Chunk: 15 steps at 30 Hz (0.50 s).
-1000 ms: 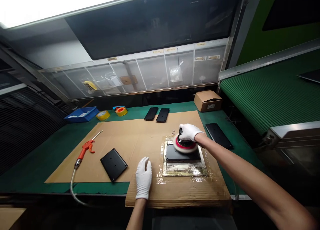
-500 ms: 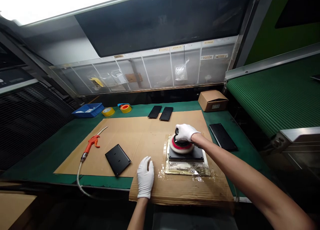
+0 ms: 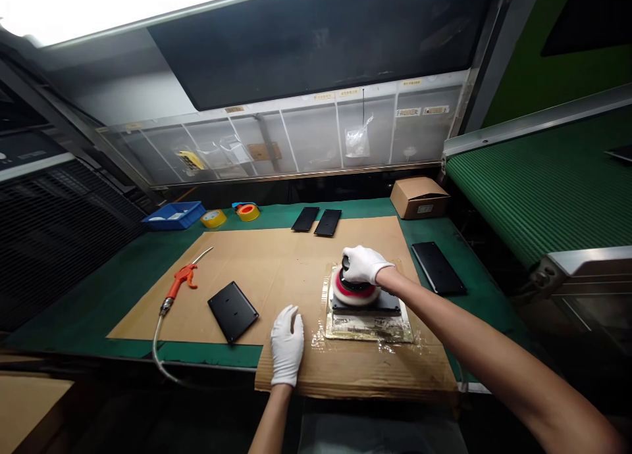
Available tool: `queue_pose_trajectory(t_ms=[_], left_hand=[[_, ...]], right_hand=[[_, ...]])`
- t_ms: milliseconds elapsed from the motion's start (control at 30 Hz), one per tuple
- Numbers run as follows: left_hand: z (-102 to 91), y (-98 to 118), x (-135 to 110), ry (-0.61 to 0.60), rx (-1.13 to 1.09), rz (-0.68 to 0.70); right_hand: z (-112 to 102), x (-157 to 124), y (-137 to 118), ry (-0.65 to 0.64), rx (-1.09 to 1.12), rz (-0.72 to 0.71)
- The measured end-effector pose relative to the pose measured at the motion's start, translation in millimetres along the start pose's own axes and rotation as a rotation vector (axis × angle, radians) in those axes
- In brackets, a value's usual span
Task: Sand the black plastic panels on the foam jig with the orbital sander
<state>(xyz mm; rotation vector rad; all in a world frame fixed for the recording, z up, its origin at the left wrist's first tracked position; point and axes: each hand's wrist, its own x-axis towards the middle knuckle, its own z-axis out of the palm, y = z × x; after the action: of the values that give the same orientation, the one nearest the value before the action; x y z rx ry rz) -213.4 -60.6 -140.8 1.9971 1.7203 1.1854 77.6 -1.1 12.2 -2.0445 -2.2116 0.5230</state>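
My right hand (image 3: 364, 264), in a white glove, grips the black top of a polisher (image 3: 354, 293) with a red ring and a pale round pad. The pad lies on a flat black panel (image 3: 388, 304), covering much of it. Beneath the panel is a worn, taped-down base plate (image 3: 368, 329). My left hand (image 3: 287, 345), also gloved, rests on the cardboard (image 3: 340, 375) left of the plate, thumb apart from the fingers and nothing in it. Another black panel (image 3: 233, 311) lies farther left.
An orange air blow gun (image 3: 180, 279) with a hose lies at left. Behind are two black panels (image 3: 305, 219), tape rolls (image 3: 213, 218), a blue tray (image 3: 174, 216) and a cardboard box (image 3: 419, 197). One more panel (image 3: 438, 268) sits at right, near a green conveyor (image 3: 538, 191).
The polisher, with my right hand on it, has shifted slightly left across the panel. A dark item on the conveyor has moved a little left. My left hand stays put.
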Motion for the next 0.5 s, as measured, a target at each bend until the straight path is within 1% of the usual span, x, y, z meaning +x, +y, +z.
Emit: queue_pose_trajectory(t_ms=[100, 233, 367, 433, 500], left_hand=[[-0.5, 0.9, -0.3, -0.001, 0.002, -0.004], [0.0, 1.1, -1.7, 0.004, 0.002, -0.009], [1.6, 0.7, -3.4, 0.011, 0.002, -0.008], [2.3, 0.6, -3.9, 0.018, 0.003, -0.003], [3.0, 0.5, -4.1, 0.024, 0.006, 0.004]], right_hand=[[2.7, -8.1, -5.5, 0.018, -0.014, -0.003], [12.9, -34.0, -11.8, 0.088, -0.052, -0.033], [19.8, -57.3, -6.2, 0.100, -0.056, -0.078], [18.3, -60.0, 0.6, 0.099, -0.058, -0.054], [15.0, -58.4, 6.8, 0.109, -0.076, 0.026]])
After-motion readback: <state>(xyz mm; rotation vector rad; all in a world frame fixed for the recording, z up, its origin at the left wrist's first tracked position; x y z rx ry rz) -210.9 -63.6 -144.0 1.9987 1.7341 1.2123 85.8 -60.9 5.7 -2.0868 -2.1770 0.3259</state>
